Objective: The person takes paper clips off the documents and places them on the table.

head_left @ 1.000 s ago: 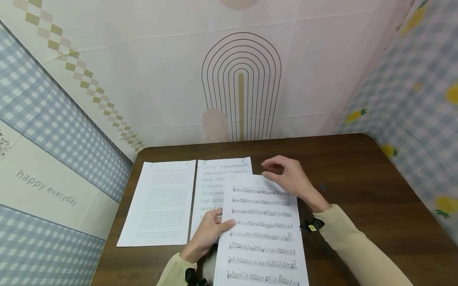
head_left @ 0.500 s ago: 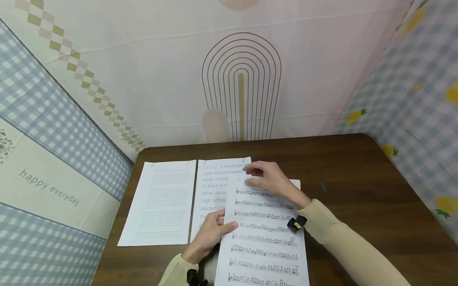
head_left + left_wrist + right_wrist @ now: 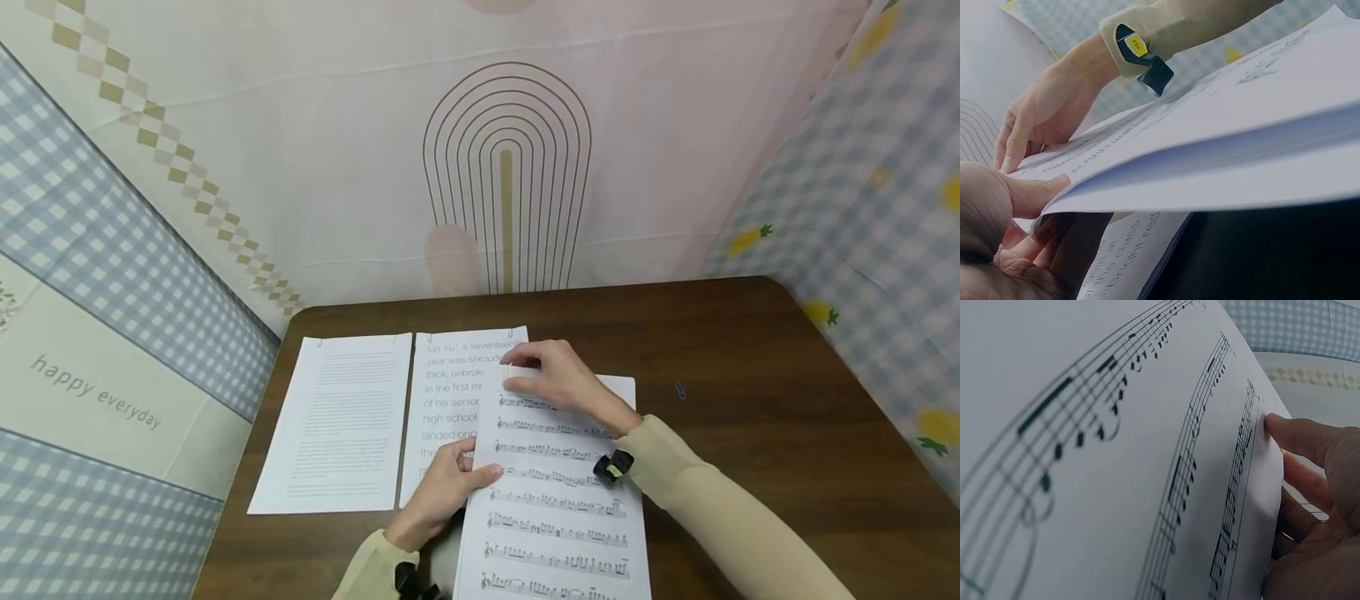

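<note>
My right hand (image 3: pixel 558 379) is clamped on the top edge of a stack of white paper sheets (image 3: pixel 558 533) printed with black musical staves, near its left corner, thumb on the front and fingers round behind; my left hand (image 3: pixel 442 483) pinches the stack's left edge lower down, thumb on top. I judge that I am working at that upper corner, perhaps aligning or fastening it; what, if anything, sits between my fingertips there is too small to tell. The next move would call for holding the leaves even, since the left wrist view shows them gaping. The raised stack overlaps the right part of the white large-print pages (image 3: pixel 450 392), so that side is tight; beyond them lie the white small-print pages (image 3: pixel 345 425). More room lies to my right, over the dark brown wooden tabletop (image 3: pixel 750 467), where a small blue looped clip (image 3: pixel 679 391) rests well apart.
</note>
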Demonstrator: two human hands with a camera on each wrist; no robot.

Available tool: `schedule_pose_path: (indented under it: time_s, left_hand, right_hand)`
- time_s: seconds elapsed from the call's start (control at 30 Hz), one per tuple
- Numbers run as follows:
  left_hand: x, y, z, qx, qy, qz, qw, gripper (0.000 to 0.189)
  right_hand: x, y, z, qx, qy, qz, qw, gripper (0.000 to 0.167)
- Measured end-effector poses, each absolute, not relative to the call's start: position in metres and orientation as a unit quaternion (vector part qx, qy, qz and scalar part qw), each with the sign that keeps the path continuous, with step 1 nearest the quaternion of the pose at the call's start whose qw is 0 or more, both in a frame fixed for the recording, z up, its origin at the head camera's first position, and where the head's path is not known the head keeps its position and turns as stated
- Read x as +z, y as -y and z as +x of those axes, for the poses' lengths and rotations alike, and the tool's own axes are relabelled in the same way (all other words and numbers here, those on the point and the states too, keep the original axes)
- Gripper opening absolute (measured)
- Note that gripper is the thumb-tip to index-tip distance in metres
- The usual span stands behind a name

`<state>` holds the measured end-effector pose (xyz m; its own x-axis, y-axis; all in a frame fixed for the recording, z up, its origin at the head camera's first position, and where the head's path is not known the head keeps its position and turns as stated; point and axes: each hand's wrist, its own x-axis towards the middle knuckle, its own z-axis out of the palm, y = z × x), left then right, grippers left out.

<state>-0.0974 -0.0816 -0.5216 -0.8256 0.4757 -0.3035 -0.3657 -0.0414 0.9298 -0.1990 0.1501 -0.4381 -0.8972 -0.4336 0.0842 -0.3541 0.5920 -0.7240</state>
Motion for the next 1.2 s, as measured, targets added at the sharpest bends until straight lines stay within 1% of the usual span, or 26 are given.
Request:
schedule_pose_path:
  time_s: [0.2, 0.43, 1.2]
  left_hand:
    - [-0.5212, 0.0813, -0.0979, 0.723, -0.624, 0.052, 0.292, 0.049]
    - [-0.5213, 0.0809, -0.0977, 0.723, -0.623, 0.052, 0.294, 0.049]
    - [-0.5211, 0.0733, -0.0941, 0.732, -0.609, 0.038, 0.303, 0.047]
  right_hand:
    - [-0.4382, -0.1477, -0.2010, -0.402, -0.888, -0.219, 0.051, 0.022]
    - [-0.4398, -0.1476, -0.2019, -0.414, -0.882, -0.215, 0.064, 0.022]
    - [-0.4364, -0.1507, -0.2006, -0.435, -0.878, -0.180, 0.086, 0.021]
